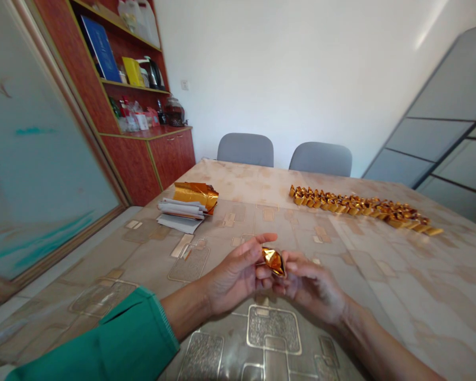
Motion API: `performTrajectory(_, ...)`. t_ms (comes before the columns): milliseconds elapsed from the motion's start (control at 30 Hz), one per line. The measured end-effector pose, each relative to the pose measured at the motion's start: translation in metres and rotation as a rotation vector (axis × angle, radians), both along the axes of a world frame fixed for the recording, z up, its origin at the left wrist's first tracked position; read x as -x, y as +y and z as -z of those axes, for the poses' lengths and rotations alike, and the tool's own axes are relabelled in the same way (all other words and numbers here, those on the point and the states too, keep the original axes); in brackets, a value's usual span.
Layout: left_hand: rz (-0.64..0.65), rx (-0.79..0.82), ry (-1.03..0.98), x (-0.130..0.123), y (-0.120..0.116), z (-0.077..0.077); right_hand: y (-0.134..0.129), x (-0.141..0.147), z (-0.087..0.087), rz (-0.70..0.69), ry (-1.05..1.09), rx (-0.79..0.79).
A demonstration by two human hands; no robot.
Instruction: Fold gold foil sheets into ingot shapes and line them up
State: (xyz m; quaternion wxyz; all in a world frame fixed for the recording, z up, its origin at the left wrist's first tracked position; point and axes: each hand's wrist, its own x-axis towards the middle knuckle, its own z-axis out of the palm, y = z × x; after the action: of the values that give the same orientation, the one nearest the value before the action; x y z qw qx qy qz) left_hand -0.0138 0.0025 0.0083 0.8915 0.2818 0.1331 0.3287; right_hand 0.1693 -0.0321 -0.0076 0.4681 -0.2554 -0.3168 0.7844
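Note:
A small folded gold-foil paper ingot [273, 261] is held between my two hands, above the table near the middle of the view. My left hand [241, 267] grips its left end, with the index finger stretched out past it. On the other end, the fingers of my right hand [311, 286] are closed; its underside is hidden by my fingers. Several finished-looking gold ingots [357, 206] stand in packed rows at the right. To the left lies a stack of gold foil paper [196, 196], with white-backed sheets [180, 214] in front of it.
A patterned plastic tablecloth [273, 328] covers the table. Two grey chairs [246, 149] stand at its far side against the wall. A red-brown cabinet [154, 159] with shelves of household items is at the left, beside a glass door [43, 159].

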Motion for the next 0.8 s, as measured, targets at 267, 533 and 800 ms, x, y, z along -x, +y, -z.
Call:
performTrajectory(267,-0.058,-0.026,0.117,0.0005,0.0011,0.0012,-0.0004,0.0022,0.0013,0.004,-0.011,0.064)
performTrajectory(533,-0.081,-0.126,0.186,-0.0018,-0.0032,-0.0016,-0.0011,0.0056,0.0044,0.036,-0.075,-0.048)
performTrajectory(800,-0.101,-0.166,0.303,-0.0048,-0.0049,-0.0009,0.0006,0.0058,0.0058,0.025,-0.142,-0.026)
